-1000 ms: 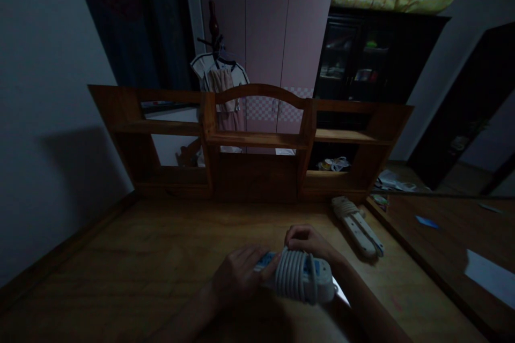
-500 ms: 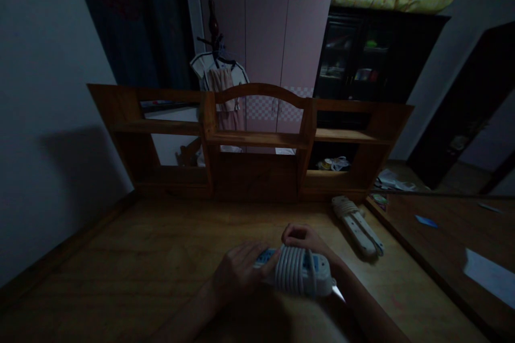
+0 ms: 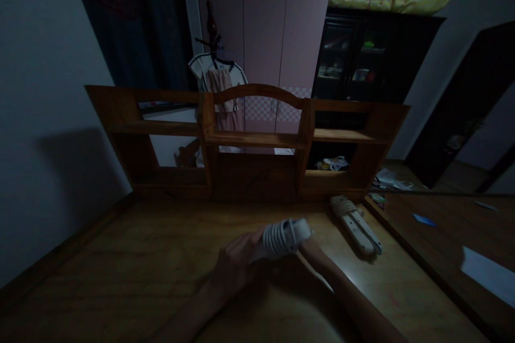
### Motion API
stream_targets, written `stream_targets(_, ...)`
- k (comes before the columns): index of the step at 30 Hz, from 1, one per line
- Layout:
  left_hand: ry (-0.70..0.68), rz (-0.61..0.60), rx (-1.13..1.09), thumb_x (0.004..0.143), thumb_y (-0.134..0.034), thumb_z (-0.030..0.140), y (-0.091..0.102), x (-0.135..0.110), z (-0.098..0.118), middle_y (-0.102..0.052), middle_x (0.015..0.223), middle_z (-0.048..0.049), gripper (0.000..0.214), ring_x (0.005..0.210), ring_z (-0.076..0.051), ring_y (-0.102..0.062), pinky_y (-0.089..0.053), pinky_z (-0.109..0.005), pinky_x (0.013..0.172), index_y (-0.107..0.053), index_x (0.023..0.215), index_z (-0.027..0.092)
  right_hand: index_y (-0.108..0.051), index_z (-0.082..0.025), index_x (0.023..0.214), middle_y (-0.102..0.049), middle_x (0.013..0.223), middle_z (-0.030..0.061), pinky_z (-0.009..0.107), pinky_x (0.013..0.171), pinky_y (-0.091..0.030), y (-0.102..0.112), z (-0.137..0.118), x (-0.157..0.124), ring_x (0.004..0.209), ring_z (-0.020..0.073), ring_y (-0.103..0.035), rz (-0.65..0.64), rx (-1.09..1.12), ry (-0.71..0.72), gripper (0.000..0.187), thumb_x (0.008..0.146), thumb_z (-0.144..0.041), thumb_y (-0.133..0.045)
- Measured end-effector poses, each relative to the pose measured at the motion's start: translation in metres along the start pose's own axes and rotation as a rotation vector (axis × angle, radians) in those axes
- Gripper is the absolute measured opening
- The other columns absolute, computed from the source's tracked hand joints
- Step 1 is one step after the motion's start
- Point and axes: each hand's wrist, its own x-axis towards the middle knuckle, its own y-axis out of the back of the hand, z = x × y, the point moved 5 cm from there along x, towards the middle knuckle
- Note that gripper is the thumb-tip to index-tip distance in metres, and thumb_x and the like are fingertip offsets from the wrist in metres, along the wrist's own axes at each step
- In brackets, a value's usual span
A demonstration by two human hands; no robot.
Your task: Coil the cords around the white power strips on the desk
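Note:
A white power strip with its cord wound round it in several turns is held up over the wooden desk, tilted with its right end higher. My left hand is closed round its left end. Behind and below the right end is my right hand, its fingers hidden by the strip. A loose length of cord hangs along the inside of my right forearm.
Another white power strip, its cord wound on, lies on the desk to the right. A wooden shelf unit closes off the back. A lower brown surface on the right bears a white sheet and a blue card.
The power strip has risen and turned, so its blue socket face no longer shows. My right hand has gone from above the strip to behind it; my left hand keeps its hold.

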Motion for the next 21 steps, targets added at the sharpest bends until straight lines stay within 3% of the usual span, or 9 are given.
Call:
stream_targets(5,0.353,0.114,-0.157,0.077,-0.064,0.027,0.003,0.003,-0.014,-0.058,0.127,-0.0021,0.072,0.105,-0.022,-0.061,-0.049,-0.029,0.085,-0.03,0.14,0.033,-0.058,-0.016,0.114,-0.064,0.104,0.0086,0.034,0.081,-0.049,-0.025,-0.007,-0.001,0.092,0.0217,-0.06,-0.155,0.132,-0.004,0.033,0.084,-0.029,-0.057)
stream_targets(11,0.557,0.203,-0.308,0.071,-0.071,0.034,-0.004,0.003,-0.032,-0.063,0.119,-0.0042,0.07,0.103,-0.023,-0.062,-0.049,-0.03,0.086,-0.041,0.134,0.027,-0.048,-0.021,0.127,-0.061,0.109,0.0079,0.032,0.082,-0.047,-0.033,-0.017,-0.009,0.093,0.02,-0.058,-0.102,-0.208,0.203,0.047,0.081,-0.02,-0.059)
stream_targets(15,0.655,0.29,-0.555,0.063,-0.077,0.037,-0.005,0.004,-0.044,-0.062,0.119,-0.0105,0.074,0.104,-0.024,-0.061,-0.048,-0.031,0.087,-0.047,0.127,0.017,-0.04,-0.024,0.133,-0.062,0.102,0.0049,0.028,0.075,-0.049,-0.031,-0.023,-0.01,0.085,0.0158,-0.06,-0.067,-0.229,0.209,0.054,0.082,-0.017,-0.056)
stream_targets(21,0.865,0.141,-0.966,0.064,-0.077,0.039,-0.019,0.0,-0.051,-0.068,0.085,-0.006,0.06,0.065,-0.019,-0.066,-0.052,-0.027,0.054,-0.052,0.113,0.016,-0.046,-0.024,0.127,-0.061,0.104,0.0052,0.03,0.08,-0.051,-0.024,-0.025,-0.012,0.09,0.0166,-0.06,0.031,-0.166,0.304,0.046,0.082,-0.017,-0.056)
